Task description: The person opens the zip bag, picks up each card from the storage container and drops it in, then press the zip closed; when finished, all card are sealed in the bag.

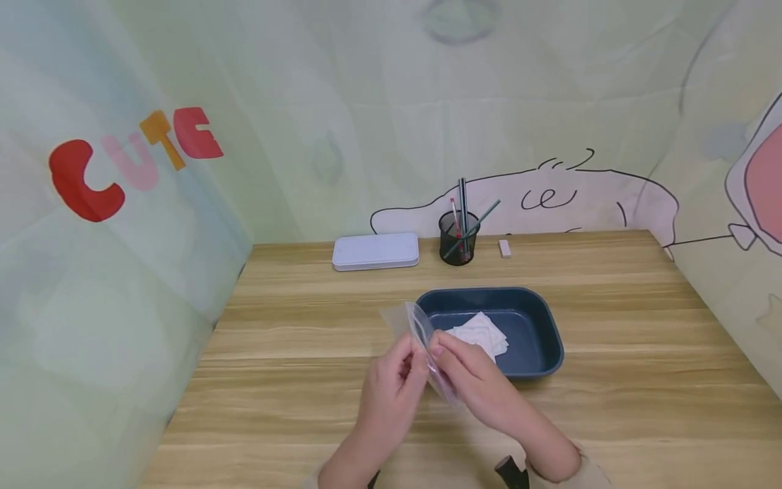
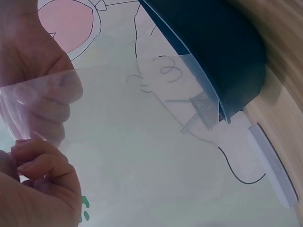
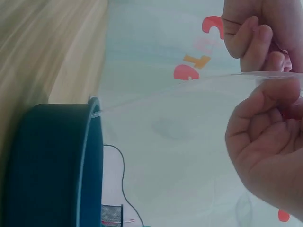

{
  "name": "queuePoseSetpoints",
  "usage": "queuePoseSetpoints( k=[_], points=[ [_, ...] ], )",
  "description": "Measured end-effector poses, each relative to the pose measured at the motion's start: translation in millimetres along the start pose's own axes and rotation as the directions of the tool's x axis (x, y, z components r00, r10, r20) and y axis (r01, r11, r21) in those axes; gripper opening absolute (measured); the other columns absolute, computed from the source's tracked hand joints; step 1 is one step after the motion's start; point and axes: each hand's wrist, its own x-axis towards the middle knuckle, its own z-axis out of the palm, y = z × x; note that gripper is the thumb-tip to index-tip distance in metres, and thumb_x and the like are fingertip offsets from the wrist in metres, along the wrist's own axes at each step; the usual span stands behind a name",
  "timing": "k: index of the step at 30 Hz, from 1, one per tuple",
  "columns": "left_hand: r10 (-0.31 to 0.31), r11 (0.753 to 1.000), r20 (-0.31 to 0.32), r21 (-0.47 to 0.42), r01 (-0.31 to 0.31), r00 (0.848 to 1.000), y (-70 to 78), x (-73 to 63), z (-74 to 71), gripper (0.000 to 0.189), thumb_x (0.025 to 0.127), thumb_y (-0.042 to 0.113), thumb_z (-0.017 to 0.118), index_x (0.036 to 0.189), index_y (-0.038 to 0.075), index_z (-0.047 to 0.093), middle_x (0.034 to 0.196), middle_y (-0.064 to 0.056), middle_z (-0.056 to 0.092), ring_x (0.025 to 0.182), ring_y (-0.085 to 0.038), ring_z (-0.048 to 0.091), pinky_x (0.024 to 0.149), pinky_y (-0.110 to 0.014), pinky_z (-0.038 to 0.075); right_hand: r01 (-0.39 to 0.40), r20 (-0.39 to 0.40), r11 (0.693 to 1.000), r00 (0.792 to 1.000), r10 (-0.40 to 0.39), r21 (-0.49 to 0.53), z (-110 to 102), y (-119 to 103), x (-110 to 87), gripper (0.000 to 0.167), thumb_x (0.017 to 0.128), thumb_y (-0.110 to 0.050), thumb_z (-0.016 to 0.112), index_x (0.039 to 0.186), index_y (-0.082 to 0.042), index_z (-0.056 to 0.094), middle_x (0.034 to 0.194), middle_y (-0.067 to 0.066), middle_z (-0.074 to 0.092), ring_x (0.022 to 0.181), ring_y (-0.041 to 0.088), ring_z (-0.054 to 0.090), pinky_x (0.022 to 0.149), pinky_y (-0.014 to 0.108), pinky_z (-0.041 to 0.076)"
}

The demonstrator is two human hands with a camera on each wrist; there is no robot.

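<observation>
Both hands pinch a clear plastic bag (image 1: 417,320) along its edge, close together in front of the dark blue tray (image 1: 531,370). My left hand (image 1: 391,387) has thumb and fingers curled on the bag's left side. On the opposite side, my right hand (image 1: 479,384) grips it with bent fingers. In the left wrist view the see-through sheet (image 2: 123,109) spreads out flat from the fingers and overlaps the tray's rim. The right wrist view shows it almost edge-on between the two hands. White folded squares (image 1: 482,333) lie in the tray, partly hidden by the right hand.
A pale tin case (image 1: 375,252) lies at the back of the wooden table (image 1: 293,326). Beside it stand a black mesh cup (image 1: 458,251) with pens and pencils and a small white eraser (image 1: 504,248). A printed curtain (image 1: 342,122) hangs behind the table.
</observation>
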Motion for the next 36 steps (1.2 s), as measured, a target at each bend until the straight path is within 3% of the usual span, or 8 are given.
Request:
queuePoseSetpoints(
  k=[7,12,14,18,23,28,31,36],
  points=[
    [0.054,0.997,-0.023,0.059,-0.052,0.998,1.1,0.5,-5.5,0.024,0.085,-0.001,0.054,0.072,0.016,0.046,0.059,0.015,0.035,0.049,0.001,0.034,0.04,-0.017,0.026,-0.078,-0.072,0.996,0.995,0.074,-0.047,-4,0,4.5,0.021,0.103,-0.023,0.045,0.084,-0.017,0.053,0.06,-0.004,0.048,0.052,0.013,0.046,0.048,0.026,0.037],
    [0.042,0.993,-0.019,0.115,-0.04,0.999,1.2,-0.6,-10.1,0.023,0.083,0.0,0.057,0.071,0.017,0.048,0.057,0.017,0.036,0.048,0.002,0.033,0.039,-0.017,0.027,0.004,-0.164,0.963,0.985,-0.051,-0.27,-9,2,5.0,0.009,0.099,-0.027,0.055,0.092,-0.023,0.058,0.062,-0.012,0.053,0.053,0.009,0.048,0.047,0.025,0.039],
    [0.049,0.989,-0.021,0.144,-0.046,0.999,1.4,-1.0,-11.0,0.022,0.083,0.001,0.058,0.07,0.017,0.049,0.057,0.018,0.037,0.047,0.004,0.033,0.038,-0.017,0.027,0.031,-0.208,0.919,0.971,-0.121,-0.392,-9,1,5.0,0.003,0.096,-0.026,0.06,0.099,-0.026,0.059,0.07,-0.018,0.059,0.057,0.004,0.051,0.049,0.024,0.041],
    [0.089,0.978,-0.045,0.193,-0.079,0.995,1.9,-1.1,-10.0,0.021,0.083,0.004,0.062,0.069,0.019,0.054,0.055,0.019,0.04,0.046,0.006,0.034,0.039,-0.014,0.029,0.106,-0.236,0.817,0.93,-0.283,-0.567,-7,-5,5.1,0.021,0.088,-0.012,0.07,0.102,-0.023,0.06,0.083,-0.017,0.066,0.068,0.001,0.057,0.056,0.024,0.048],
    [0.207,0.941,-0.091,0.289,-0.173,0.974,2.5,-0.8,-6.6,0.02,0.079,0.006,0.064,0.067,0.02,0.056,0.055,0.018,0.041,0.047,0.006,0.035,0.043,-0.01,0.029,0.193,-0.167,0.638,0.872,-0.46,-0.746,-5,-13,5.0,0.023,0.081,0.0,0.07,0.093,-0.019,0.068,0.091,-0.008,0.067,0.067,0.01,0.058,0.059,0.027,0.049],
    [0.33,0.879,-0.083,0.392,-0.274,0.94,1.6,-1.5,-1.9,0.016,0.076,0.007,0.061,0.068,0.02,0.056,0.058,0.015,0.045,0.049,0.003,0.037,0.045,-0.008,0.03,0.173,-0.094,0.532,0.894,-0.438,-0.829,-5,-13,5.2,0.033,0.074,0.004,0.075,0.097,-0.02,0.073,0.099,-0.004,0.062,0.066,0.014,0.055,0.057,0.028,0.047],
    [0.394,0.842,-0.064,0.426,-0.332,0.917,0.4,-3.0,2.3,0.015,0.077,0.008,0.058,0.068,0.019,0.054,0.06,0.013,0.045,0.049,0.002,0.037,0.046,-0.008,0.03,0.132,-0.08,0.558,0.937,-0.339,-0.82,-4,-13,4.3,0.031,0.078,0.002,0.071,0.102,-0.018,0.073,0.106,-0.004,0.059,0.062,0.013,0.049,0.055,0.024,0.044],
    [0.466,0.785,-0.029,0.474,-0.398,0.884,-1.7,-4.0,6.4,0.02,0.085,0.013,0.052,0.066,0.018,0.051,0.056,0.011,0.041,0.046,-0.001,0.035,0.043,-0.009,0.025,0.055,-0.103,0.693,0.977,-0.185,-0.719,-2,-15,3.8,0.026,0.088,-0.003,0.064,0.11,-0.016,0.072,0.11,-0.008,0.06,0.072,0.007,0.056,0.061,0.021,0.048]
  ],
)
